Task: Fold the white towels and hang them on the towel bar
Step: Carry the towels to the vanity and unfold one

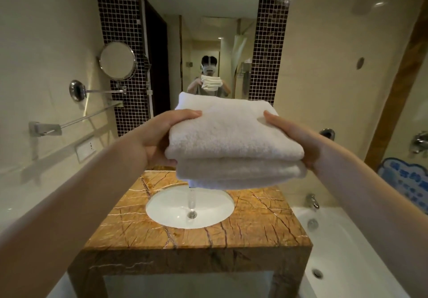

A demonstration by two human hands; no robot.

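Straight below the fingers lies the white oval sink point(162, 207), sunk in a brown veined counter point(254, 228). In its bowl sits a metal drain point(191, 215). Lower and to the right of the right hand's fingers is the white bathtub point(342, 251).

The towels point(231, 135) are a thick, fluffy white stack, folded flat, with rounded fold edges facing the person. They are held in the air between both hands, above the back of the counter. The left hand point(159, 135) clamps the stack's left side and the right hand point(291, 140) its right side, each with the thumb on top and the fingers tucked underneath. The towel bar point(90, 116) is fixed on the wall, well to the left of the left fingers and apart from the towels.
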